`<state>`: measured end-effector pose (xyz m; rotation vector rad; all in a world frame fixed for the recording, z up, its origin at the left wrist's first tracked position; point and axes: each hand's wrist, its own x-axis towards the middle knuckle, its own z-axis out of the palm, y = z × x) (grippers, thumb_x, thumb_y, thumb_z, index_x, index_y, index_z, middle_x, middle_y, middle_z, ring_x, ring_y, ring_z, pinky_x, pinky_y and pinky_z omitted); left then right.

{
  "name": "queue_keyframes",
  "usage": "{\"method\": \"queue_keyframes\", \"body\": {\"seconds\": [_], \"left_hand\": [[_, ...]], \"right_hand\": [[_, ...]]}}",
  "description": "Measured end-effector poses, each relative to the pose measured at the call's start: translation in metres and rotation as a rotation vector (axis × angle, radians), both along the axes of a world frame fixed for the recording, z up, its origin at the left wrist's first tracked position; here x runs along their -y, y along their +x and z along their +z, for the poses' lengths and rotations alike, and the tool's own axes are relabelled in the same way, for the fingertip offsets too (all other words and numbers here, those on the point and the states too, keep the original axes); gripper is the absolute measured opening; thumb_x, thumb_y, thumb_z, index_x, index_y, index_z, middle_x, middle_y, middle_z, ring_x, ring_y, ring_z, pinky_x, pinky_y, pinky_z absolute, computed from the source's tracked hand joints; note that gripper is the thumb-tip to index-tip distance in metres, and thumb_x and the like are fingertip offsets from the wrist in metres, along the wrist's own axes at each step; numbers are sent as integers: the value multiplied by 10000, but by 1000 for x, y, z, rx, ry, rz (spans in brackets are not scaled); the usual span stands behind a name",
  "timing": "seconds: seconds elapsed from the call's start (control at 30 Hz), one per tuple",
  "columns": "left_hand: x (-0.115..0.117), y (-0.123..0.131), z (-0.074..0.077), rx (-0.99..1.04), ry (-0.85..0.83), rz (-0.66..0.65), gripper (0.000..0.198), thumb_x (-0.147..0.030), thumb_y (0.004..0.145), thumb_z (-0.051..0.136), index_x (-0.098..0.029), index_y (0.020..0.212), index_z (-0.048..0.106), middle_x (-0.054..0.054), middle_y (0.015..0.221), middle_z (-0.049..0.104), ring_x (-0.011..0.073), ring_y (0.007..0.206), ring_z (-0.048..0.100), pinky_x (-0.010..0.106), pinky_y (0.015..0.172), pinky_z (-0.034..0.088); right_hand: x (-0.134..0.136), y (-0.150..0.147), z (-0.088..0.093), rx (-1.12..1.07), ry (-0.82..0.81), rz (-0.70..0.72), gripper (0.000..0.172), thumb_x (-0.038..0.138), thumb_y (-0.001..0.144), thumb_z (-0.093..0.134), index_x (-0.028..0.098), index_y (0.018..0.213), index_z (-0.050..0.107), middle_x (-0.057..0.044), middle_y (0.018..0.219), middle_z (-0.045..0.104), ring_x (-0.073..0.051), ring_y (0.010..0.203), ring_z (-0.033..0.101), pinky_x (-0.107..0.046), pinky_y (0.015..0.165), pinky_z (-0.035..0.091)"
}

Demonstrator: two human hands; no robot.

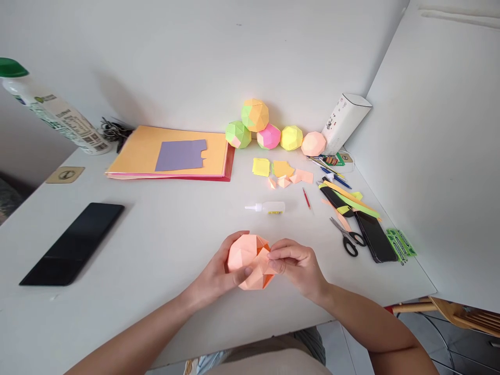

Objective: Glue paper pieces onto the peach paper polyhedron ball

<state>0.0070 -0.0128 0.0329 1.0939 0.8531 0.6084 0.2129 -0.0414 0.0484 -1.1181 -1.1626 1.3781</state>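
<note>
At far left on a white tabletop [175, 224], a green-capped bottle [58, 112] stands behind a brown tag [65, 174] and a dark tablet [72, 245], with a tangle of black cable [114, 130] close by the bottle's base. Next comes a stack of paper [135, 156] topped in orange, a purple sheet [180, 155] resting on it. Near the front edge, a person's left hand [221, 272] cups a peach paper ball [250, 255], its grip clamped on the ball's left side, thumb across the near face and fingers around the far side. Openings on the ball's right side show a deeper orange inside; whether it touches the tabletop is hard to tell. Beyond it are a yellow pad [261, 166], a pink ball [269, 135] and a glue bottle [275, 207] lying on its side, then a yellow ball [291, 138] by the wall. The right hand [299, 264] pinches a flap at the ball's right edge, beside the openings, thumb and fingertips together on the paper, leaving the ball between both hands. Farther right lie a red pen [307, 198], a second peach ball [313, 143] against a white container [344, 125], black-handled scissors [346, 234], a dark phone [375, 237] and, at the edge, green packets [401, 244]
</note>
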Motion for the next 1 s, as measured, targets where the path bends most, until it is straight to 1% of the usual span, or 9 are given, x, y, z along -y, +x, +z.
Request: {"method": "queue_keyframes", "body": {"seconds": [0.23,0.33,0.47,0.77,1.0], "left_hand": [[-1,0,1,3,24,-24,727,-536,790,682,-252,1341,302,128,1321,558,312,1165,588,413,887,544],[-1,0,3,-28,14,-33,748,-543,777,683,-248,1344,293,131,1321,557,311,1160,593,422,879,550],[-1,1,4,-22,18,-38,744,-549,776,675,-247,1341,297,129,1324,561,307,1163,595,424,881,551],[1,0,-1,26,47,-37,705,-503,805,675,-274,1350,292,106,1307,565,274,1119,617,383,847,563],[0,1,1,1,41,-48,732,-521,793,677,-273,1355,280,114,1316,553,282,1121,615,387,841,561]], "right_hand": [[0,1,-1,10,7,15,61,259,753,774,291,801,794,-34,855,683,-151,763,642,-276,664,572],[0,1,-2,7,24,22,65,253,747,777,279,805,795,-36,848,688,-150,762,646,-269,657,575],[-1,1,-2,-7,27,23,77,234,740,780,281,799,795,-31,842,693,-143,766,655,-247,652,576],[0,0,-3,-12,1,10,73,228,732,781,284,778,792,-24,831,694,-142,778,657,-242,663,580],[0,1,-3,-11,2,22,83,217,739,774,286,783,789,-19,834,695,-140,786,654,-250,676,570]]}}
